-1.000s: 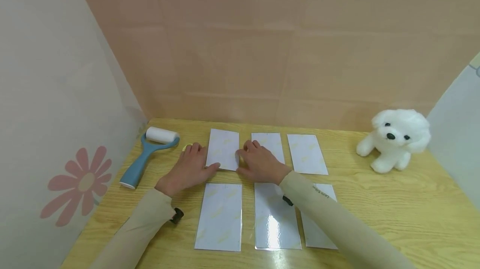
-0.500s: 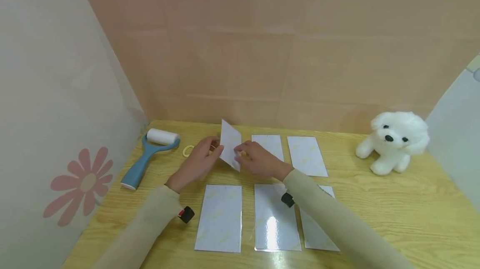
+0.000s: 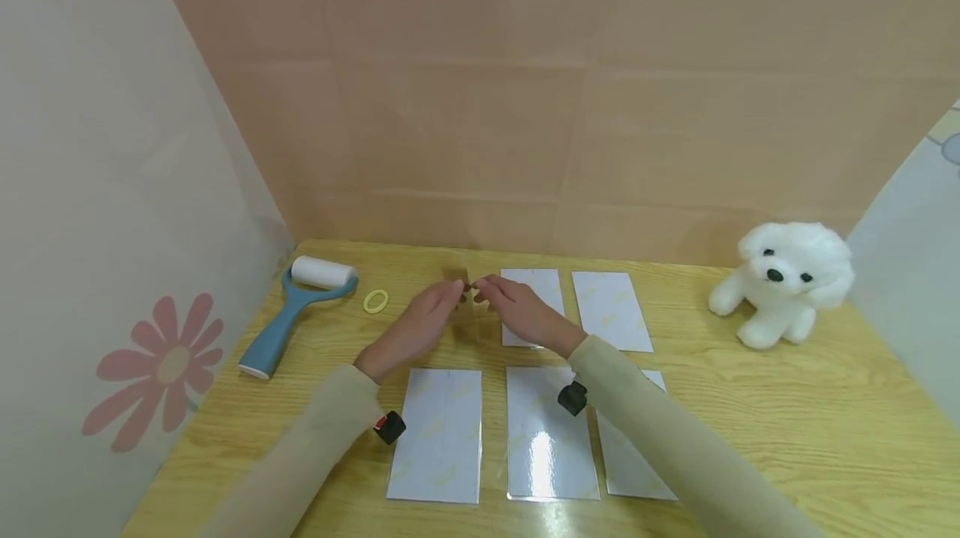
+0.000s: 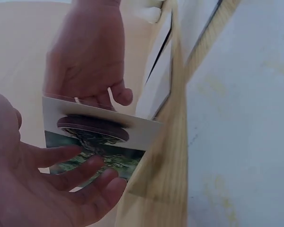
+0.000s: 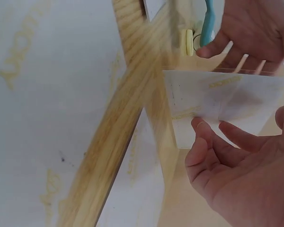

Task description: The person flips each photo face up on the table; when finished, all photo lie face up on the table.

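Note:
A picture card (image 4: 104, 128) stands nearly edge-on between the two hands, raised off the table. Its picture side, with a dark brown rounded shape above green, faces the left hand (image 3: 412, 326). Left fingers (image 4: 87, 172) lie against this side. The plain white back (image 5: 236, 94) faces the right hand (image 3: 528, 313), whose curled fingers (image 5: 206, 135) touch it. In the head view the thumbs meet over the card and hide their exact contact. Close by lie several white cards face down, one at the far middle (image 3: 534, 278) and one at the near left (image 3: 435, 435).
A blue-handled lint roller (image 3: 288, 313) lies at the left beside a yellow ring (image 3: 376, 301). At the right sits a white plush dog (image 3: 780, 284). The wooden table (image 3: 795, 438) backs onto a draped wall (image 3: 480, 105).
The far left card has been lifted off the table and turned from flat to nearly edge-on. The left hand has moved right, close to the right hand, which stays near its place.

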{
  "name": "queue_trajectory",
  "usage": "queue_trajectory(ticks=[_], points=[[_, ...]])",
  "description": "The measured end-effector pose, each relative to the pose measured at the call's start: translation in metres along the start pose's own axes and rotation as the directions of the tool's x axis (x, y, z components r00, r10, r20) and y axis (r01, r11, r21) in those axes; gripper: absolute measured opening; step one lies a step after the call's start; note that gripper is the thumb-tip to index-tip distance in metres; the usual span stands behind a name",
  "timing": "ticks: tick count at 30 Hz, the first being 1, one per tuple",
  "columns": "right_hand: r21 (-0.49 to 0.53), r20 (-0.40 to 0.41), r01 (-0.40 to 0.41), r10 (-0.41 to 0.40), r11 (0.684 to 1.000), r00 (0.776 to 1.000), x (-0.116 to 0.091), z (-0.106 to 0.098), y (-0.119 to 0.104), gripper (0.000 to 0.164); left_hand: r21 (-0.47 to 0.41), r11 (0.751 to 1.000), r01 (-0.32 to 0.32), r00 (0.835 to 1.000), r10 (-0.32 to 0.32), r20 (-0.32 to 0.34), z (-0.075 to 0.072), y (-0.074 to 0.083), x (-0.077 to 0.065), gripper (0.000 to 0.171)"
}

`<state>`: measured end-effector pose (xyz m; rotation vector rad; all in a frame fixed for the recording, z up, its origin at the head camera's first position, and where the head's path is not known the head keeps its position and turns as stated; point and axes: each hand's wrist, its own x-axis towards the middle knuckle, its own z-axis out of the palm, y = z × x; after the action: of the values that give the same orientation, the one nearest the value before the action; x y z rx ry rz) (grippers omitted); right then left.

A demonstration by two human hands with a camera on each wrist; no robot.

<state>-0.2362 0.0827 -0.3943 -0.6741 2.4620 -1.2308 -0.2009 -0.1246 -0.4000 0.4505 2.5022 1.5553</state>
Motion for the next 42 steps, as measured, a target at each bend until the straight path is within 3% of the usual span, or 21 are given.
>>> queue_trajectory(ticks=[5, 15, 27, 35, 39, 42], points=[[-0.012, -0.025, 0.004, -0.004, 1.0, 1.0, 0.0, -0.001, -0.003, 0.055, 0.043, 0.999, 0.014, 1.0, -0.014, 0.003, 0.003, -0.001, 0.0, 0.065], [-0.005, -0.078, -0.031, 0.031, 1.0, 0.996, 0.0, -0.005, -0.002, 0.053, 0.097, 0.994, -0.05, 0.999, 0.049, 0.022, 0.005, -0.006, 0.002, 0.061], [0.166, -0.17, -0.042, 0.071, 0.985, 0.983, -0.007, -0.01, 0.003, 0.041, 0.157, 0.985, -0.067, 0.997, 0.06, 0.049, 0.005, -0.013, 0.003, 0.054], [0.278, -0.225, -0.019, 0.085, 0.96, 0.971, -0.011, -0.01, 0.009, 0.042, 0.179, 0.983, -0.031, 0.999, 0.026, 0.028, 0.005, -0.012, 0.0, 0.057], [0.31, -0.233, -0.008, 0.084, 0.951, 0.969, -0.013, -0.009, 0.008, 0.045, 0.184, 0.982, -0.045, 0.999, 0.048, -0.015, 0.003, -0.01, -0.001, 0.053], [0.307, -0.242, -0.002, 0.08, 0.952, 0.967, -0.013, -0.007, 0.007, 0.048, 0.182, 0.983, -0.021, 0.998, 0.031, -0.055, 0.002, -0.009, -0.003, 0.05]])
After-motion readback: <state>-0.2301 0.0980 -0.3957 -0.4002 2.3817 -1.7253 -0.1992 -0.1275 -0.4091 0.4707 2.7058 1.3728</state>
